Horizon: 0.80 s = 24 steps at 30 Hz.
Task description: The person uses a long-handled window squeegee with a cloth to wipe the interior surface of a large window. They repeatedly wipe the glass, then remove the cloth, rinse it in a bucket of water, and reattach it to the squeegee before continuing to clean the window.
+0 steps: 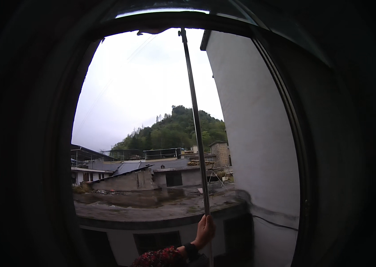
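Observation:
A long, slim metal pole (196, 118) stands nearly upright in the window opening, leaning slightly to the left at its top. My left hand (205, 231) is closed round its lower part, and some of the fingers are hidden. The forearm comes in from the lower left, in a red and dark patterned sleeve (160, 257) with a black band (191, 251) at the wrist. Near the upper window frame the pole has a small dark knob (180, 33). Whether the pole is loose or joined to the window, I cannot tell. My right hand is out of view.
A dark window frame (292, 115) surrounds the opening. Outside, a tall pale wall (254, 111) rises close on the right, with a black cable (274, 224) along it. Beyond a flat wet roof (130, 204) are low buildings and a wooded hill (161, 133).

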Motion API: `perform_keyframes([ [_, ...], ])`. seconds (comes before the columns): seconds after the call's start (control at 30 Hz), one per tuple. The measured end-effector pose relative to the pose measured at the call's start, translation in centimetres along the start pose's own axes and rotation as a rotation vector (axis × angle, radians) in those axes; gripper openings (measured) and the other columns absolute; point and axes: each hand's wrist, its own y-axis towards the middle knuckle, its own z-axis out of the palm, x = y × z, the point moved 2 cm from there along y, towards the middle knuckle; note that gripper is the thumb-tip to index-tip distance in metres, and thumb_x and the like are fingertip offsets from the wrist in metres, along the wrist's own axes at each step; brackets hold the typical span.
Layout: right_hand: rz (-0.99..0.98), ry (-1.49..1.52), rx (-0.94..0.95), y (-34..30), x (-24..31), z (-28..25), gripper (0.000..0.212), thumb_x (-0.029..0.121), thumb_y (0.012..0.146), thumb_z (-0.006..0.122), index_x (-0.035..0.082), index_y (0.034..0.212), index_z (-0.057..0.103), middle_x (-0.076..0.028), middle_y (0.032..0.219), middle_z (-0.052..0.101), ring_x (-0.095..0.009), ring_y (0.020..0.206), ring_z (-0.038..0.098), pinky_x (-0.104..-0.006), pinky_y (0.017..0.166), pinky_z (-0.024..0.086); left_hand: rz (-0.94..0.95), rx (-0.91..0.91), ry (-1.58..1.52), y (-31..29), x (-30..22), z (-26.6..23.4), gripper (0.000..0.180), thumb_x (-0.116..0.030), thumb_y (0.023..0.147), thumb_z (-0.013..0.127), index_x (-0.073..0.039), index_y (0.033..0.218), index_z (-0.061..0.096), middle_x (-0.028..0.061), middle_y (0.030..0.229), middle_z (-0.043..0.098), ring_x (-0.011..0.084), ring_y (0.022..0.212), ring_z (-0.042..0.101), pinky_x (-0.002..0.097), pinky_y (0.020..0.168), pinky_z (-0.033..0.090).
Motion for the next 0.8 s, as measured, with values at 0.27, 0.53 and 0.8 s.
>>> perform_keyframes([
  [0.27,-0.001,-0.012,-0.082,-1.0,-1.6,-3.1,0.039,0.025,0.069,0.082,0.001,0.095,0.065,-0.008,0.082,0.066,-0.017,0.072,0.063,-0.0306,0.060,0.052,0.093,0.044,0.017,4.5,0.3,4.1,0.030,-0.039,0.100,0.042,-0.014,0.084,0.042,-0.0069,0.057,0.038,0.0038,0.045,0.037,0.0204,0.040,0.030],
  [0.53,0.025,0.044,-0.100,-1.7,-3.9,-5.5,0.042,0.024,0.070,0.082,0.000,0.098,0.064,-0.009,0.083,0.066,-0.018,0.074,0.063,-0.0312,0.062,0.052,-0.080,0.061,-0.087,-3.7,5.1,6.7,0.027,-0.035,0.100,0.043,-0.012,0.087,0.044,-0.0059,0.063,0.043,0.0031,0.051,0.041,0.0189,0.045,0.032],
  [0.8,0.034,0.058,-0.119,-1.9,-4.2,-6.7,0.044,0.023,0.070,0.082,-0.002,0.101,0.063,-0.011,0.085,0.067,-0.019,0.075,0.064,-0.0318,0.064,0.053,0.007,0.149,0.029,6.2,3.2,8.5,0.032,-0.039,0.101,0.040,-0.011,0.085,0.043,-0.0045,0.062,0.043,0.0035,0.051,0.042,0.0199,0.046,0.034],
])
